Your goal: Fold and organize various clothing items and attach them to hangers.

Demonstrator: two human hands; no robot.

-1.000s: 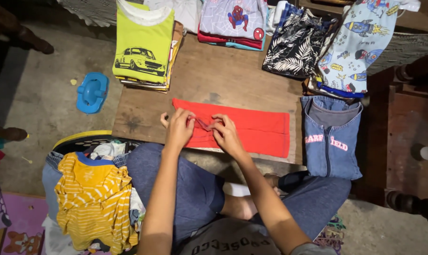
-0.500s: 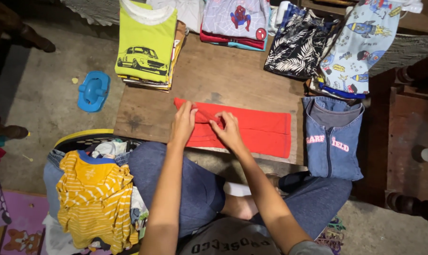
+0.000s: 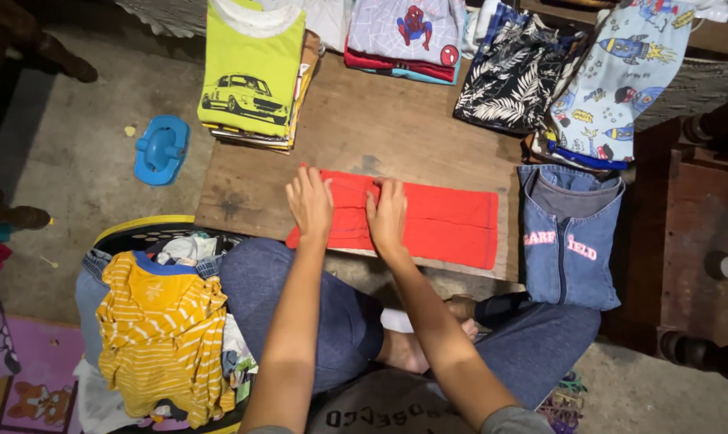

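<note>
Both hands lie flat and open, gripping nothing: the left hand (image 3: pixel 311 202) and the right hand (image 3: pixel 387 215) press palm-down side by side on the red garment (image 3: pixel 444 221). It is a long, bright red strip of cloth, folded over at its left end under the hands, smooth toward the right. It lies along the near edge of the wooden board (image 3: pixel 364 120), just beside a folded denim jacket (image 3: pixel 571 241).

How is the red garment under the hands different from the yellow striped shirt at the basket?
The red garment is plain and lies flat on the wooden board; the yellow striped shirt has white stripes and hangs crumpled over the laundry pile. Both hands, left and right, press the red garment; none touches the striped shirt. Both are cloth.
</note>
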